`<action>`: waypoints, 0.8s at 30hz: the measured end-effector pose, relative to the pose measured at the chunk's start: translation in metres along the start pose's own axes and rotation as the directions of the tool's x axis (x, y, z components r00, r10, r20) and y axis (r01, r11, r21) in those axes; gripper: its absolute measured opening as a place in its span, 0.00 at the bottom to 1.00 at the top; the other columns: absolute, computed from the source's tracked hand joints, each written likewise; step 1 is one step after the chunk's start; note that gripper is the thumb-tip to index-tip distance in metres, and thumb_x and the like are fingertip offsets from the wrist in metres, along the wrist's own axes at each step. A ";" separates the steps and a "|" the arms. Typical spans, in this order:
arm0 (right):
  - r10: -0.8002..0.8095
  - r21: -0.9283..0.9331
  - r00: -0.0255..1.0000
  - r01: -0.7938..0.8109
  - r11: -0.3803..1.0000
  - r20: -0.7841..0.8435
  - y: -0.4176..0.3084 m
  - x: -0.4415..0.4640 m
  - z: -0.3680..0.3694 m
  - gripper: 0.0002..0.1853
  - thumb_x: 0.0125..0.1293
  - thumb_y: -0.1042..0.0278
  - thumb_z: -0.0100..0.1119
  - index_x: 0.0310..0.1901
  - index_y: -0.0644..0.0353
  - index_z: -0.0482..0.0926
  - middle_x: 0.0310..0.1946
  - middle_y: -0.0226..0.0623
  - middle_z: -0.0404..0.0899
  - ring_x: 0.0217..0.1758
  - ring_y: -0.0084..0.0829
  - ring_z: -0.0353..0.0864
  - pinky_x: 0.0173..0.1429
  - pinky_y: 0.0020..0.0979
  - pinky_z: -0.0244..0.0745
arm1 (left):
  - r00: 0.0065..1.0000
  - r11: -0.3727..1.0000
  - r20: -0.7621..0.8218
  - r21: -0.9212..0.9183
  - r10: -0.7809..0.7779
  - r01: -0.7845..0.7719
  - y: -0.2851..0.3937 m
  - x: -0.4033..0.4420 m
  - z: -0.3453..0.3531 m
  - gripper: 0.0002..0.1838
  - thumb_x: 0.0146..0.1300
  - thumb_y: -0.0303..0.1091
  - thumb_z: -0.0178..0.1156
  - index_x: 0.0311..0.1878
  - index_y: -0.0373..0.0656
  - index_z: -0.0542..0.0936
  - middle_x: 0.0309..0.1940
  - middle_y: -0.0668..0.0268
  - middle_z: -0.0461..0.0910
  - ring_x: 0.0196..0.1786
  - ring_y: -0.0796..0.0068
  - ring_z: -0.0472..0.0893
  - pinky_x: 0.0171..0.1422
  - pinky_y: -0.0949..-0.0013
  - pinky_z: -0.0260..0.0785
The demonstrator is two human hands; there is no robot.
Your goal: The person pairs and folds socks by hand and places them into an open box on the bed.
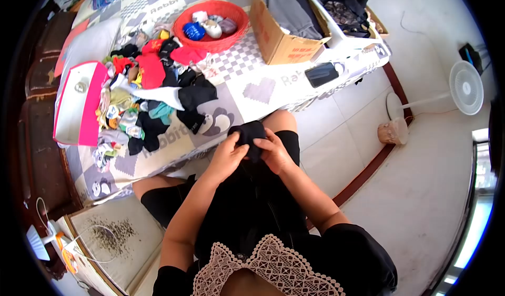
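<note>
Both hands hold a black sock point(252, 133), bunched up in front of my lap. My left hand point(230, 156) pinches its left side, thumb and fingers closed on the cloth. On the right side, my right hand point(274, 153) grips it between thumb and fingers. Beyond them on the bed lies a loose heap of socks point(152, 72) in many colours, black ones at its near edge. A red basket point(234, 43) behind the heap holds several balled-up bundles, one of them blue.
A pink-edged white box point(89, 104) stands left of the heap. At the back right are a cardboard box point(273, 38) with dark clothes and a white container point(342, 41). A phone point(322, 75) lies at the bed's edge; a white fan point(465, 88) stands right.
</note>
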State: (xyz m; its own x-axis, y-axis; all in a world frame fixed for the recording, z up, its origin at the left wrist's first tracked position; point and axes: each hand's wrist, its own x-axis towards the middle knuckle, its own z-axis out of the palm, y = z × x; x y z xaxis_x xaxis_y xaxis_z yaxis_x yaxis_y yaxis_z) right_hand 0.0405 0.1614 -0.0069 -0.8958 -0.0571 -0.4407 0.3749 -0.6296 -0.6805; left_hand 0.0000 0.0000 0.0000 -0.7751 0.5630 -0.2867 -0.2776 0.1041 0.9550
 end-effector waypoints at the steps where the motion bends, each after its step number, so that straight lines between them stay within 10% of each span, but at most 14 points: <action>1: -0.003 0.094 1.000 0.005 0.996 -0.020 -0.003 0.001 -0.003 0.23 0.56 0.69 0.59 0.54 0.60 0.67 0.44 0.36 0.74 0.47 0.31 0.76 0.50 0.34 0.72 | 1.000 0.993 0.012 -0.122 0.007 -0.005 0.008 -0.001 0.003 0.24 0.65 0.29 0.50 0.65 0.40 0.62 0.45 0.64 0.74 0.41 0.80 0.77 0.43 0.76 0.70; 10: -0.471 -0.046 0.873 0.470 0.882 -0.128 -0.246 0.035 -0.113 0.24 0.56 0.64 0.63 0.54 0.60 0.69 0.48 0.34 0.74 0.51 0.32 0.75 0.55 0.33 0.73 | 0.999 0.992 0.026 -0.121 -0.023 0.026 0.038 0.023 0.016 0.15 0.66 0.29 0.49 0.54 0.38 0.72 0.53 0.63 0.74 0.44 0.77 0.77 0.46 0.76 0.69; 15: -0.719 -0.076 0.565 0.763 0.642 -0.404 -0.443 0.083 -0.151 0.29 0.64 0.58 0.55 0.59 0.67 0.58 0.58 0.50 0.56 0.53 0.45 0.70 0.58 0.42 0.72 | 0.999 0.996 0.008 -0.081 -0.037 0.038 0.048 0.032 0.024 0.15 0.65 0.30 0.50 0.53 0.37 0.73 0.50 0.64 0.75 0.43 0.77 0.77 0.46 0.75 0.69; 24: -0.592 -0.522 0.803 0.479 0.706 -0.065 -0.268 0.106 -0.071 0.11 0.65 0.65 0.52 0.40 0.65 0.75 0.33 0.34 0.79 0.31 0.22 0.77 0.38 0.23 0.73 | 0.998 0.997 -0.068 -0.071 -0.018 0.014 0.014 0.037 -0.001 0.15 0.63 0.29 0.51 0.53 0.39 0.74 0.48 0.65 0.76 0.43 0.79 0.76 0.43 0.75 0.69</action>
State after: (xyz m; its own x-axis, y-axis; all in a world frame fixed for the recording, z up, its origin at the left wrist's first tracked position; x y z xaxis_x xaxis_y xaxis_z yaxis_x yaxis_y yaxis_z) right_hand -0.1376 0.3788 0.0870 -0.9261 0.3772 0.0114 -0.0398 -0.0677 -0.9969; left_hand -0.0332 0.0213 0.0023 -0.8066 0.5041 -0.3086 -0.3277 0.0531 0.9433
